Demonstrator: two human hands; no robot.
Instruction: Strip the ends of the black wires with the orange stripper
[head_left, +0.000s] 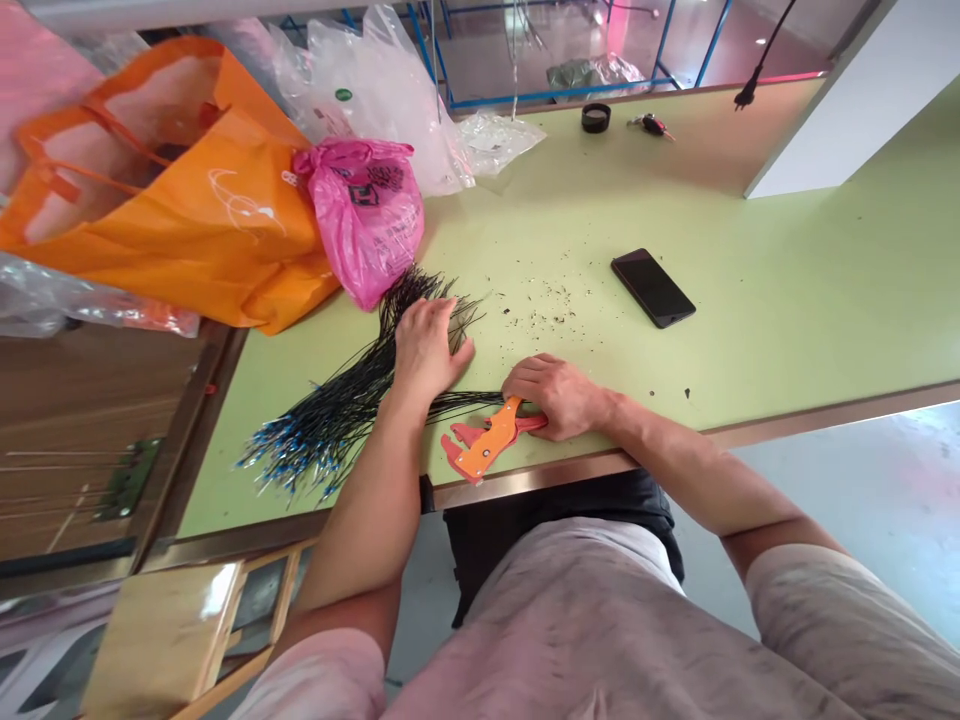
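A thick bundle of thin black wires with blue and silver ends (pixel 330 410) lies at the left of the green table. My left hand (pixel 430 345) rests on its upper part, with the thumb apart from the fingers, which point away from me. My right hand (pixel 551 393) is closed around the handles of an orange and red wire stripper (pixel 487 443), whose jaws point left toward the table's front edge. Several black wires run from under my left forearm to the right hand's fingers. Whether those fingers also grip the wires is hard to see.
Beyond the bundle are a pink plastic bag (pixel 371 215), an orange bag (pixel 180 220) and clear plastic bags (pixel 382 90). A black phone (pixel 653 288) lies right of small black scraps (pixel 555 305). Farther back are a black cap (pixel 595 118), keys (pixel 654 125) and a white panel (pixel 847 110).
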